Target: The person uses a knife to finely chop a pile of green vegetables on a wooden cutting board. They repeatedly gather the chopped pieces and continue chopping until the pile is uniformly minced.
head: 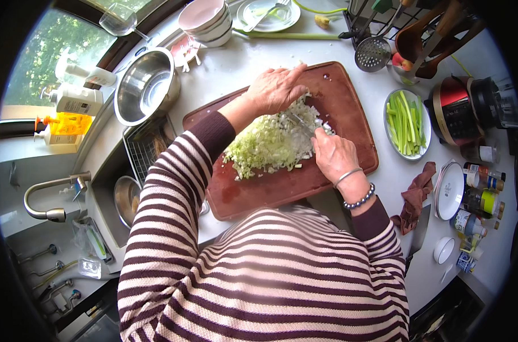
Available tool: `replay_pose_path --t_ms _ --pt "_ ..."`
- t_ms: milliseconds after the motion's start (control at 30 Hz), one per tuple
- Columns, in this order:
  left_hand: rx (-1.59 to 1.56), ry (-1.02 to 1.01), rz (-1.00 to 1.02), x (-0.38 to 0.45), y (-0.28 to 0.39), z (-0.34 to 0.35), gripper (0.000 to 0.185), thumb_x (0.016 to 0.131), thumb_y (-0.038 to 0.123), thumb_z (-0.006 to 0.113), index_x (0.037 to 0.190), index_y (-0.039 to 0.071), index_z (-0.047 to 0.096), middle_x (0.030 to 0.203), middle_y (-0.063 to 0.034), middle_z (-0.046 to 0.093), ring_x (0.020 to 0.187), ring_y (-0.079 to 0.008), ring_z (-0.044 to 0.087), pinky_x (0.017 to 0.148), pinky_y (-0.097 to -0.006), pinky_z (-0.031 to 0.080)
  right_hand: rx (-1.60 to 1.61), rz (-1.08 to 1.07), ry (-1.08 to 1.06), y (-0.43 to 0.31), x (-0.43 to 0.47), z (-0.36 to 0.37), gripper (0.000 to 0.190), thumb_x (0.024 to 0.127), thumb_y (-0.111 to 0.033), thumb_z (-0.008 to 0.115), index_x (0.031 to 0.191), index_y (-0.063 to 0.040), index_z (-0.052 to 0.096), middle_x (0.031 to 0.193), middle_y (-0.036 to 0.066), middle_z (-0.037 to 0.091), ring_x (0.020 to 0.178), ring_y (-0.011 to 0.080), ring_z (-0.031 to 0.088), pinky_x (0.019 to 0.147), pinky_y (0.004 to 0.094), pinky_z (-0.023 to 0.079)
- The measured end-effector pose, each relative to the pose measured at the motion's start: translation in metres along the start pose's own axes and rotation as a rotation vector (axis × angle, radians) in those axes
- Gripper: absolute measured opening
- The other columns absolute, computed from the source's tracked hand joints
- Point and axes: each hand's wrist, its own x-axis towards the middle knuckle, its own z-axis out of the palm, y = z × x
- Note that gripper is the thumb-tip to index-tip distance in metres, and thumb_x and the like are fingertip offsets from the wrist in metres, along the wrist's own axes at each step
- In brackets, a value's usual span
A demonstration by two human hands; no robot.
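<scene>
A reddish-brown cutting board (pixel 259 194) lies tilted on the counter before me. A heap of finely chopped pale green and white vegetable (pixel 269 143) spreads over its middle. My right hand (pixel 338 156) is closed around the handle of a knife (pixel 301 124), whose blade reaches into the white bits at the heap's upper right. Over the board's far edge, my left hand (pixel 276 89) lies palm down above the top of the heap, fingers stretched toward the right. Whether it touches the knife's tip or the heap, I cannot tell.
Left stand a steel bowl (pixel 145 87) and a sink with a faucet (pixel 45 213). Stacked bowls (pixel 205 23) stand beyond the board. Right are a plate of green stalks (pixel 406 124), a skimmer (pixel 372 53), a brown cloth (pixel 415 199), a black-and-red appliance (pixel 453 109) and several bottles (pixel 483 201).
</scene>
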Motion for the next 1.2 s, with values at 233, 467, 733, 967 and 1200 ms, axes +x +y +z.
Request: replay_pose_path --t_ms 233,467,733,967,1200 --pt "0.053 0.152 0.184 0.021 0.038 -0.021 0.057 0.097 0.040 0.044 0.143 0.009 0.035 0.124 -0.0203 0.057 0.122 -0.0355 0.048 0.102 -0.0434 0.036 0.004 0.073 0.088 0.006 -0.016 -0.032 0.018 0.093 -0.022 0.051 0.088 -0.005 0.053 0.071 0.018 0.065 0.068 0.0400 0.064 0.060 0.0504 0.050" --pt "0.031 0.029 0.178 0.031 0.031 0.008 0.056 0.095 0.040 0.045 0.142 0.010 0.038 0.124 -0.0191 0.057 0.118 -0.0347 0.050 0.101 -0.0452 0.036 -0.009 0.088 0.067 0.018 -0.018 -0.017 0.016 0.092 -0.020 0.053 0.087 -0.005 0.053 0.068 0.020 0.063 0.067 0.0421 0.063 0.060 0.0520 0.049" --pt "0.040 0.003 0.103 0.015 0.027 0.004 0.062 0.097 0.049 0.038 0.144 0.007 0.035 0.129 -0.0216 0.053 0.125 -0.0376 0.045 0.104 -0.0460 0.033 0.000 0.033 0.088 0.013 -0.021 -0.009 0.014 0.092 -0.017 0.051 0.086 -0.005 0.052 0.067 0.019 0.064 0.064 0.0406 0.063 0.058 0.0509 0.050" --pt "-0.005 -0.027 0.081 0.000 0.018 0.003 0.061 0.098 0.047 0.038 0.144 0.007 0.033 0.129 -0.0221 0.054 0.126 -0.0381 0.044 0.106 -0.0456 0.032 -0.067 0.023 0.064 0.005 -0.023 0.005 0.013 0.092 -0.018 0.052 0.087 -0.006 0.053 0.067 0.018 0.064 0.062 0.0394 0.063 0.058 0.0492 0.051" --pt "0.047 -0.112 0.021 -0.020 0.014 -0.003 0.061 0.099 0.046 0.039 0.145 0.008 0.032 0.132 -0.0220 0.052 0.127 -0.0368 0.043 0.106 -0.0458 0.031 0.049 -0.021 0.050 -0.008 -0.026 0.003 0.013 0.092 -0.018 0.051 0.087 -0.006 0.053 0.064 0.018 0.063 0.062 0.0389 0.064 0.057 0.0494 0.051"
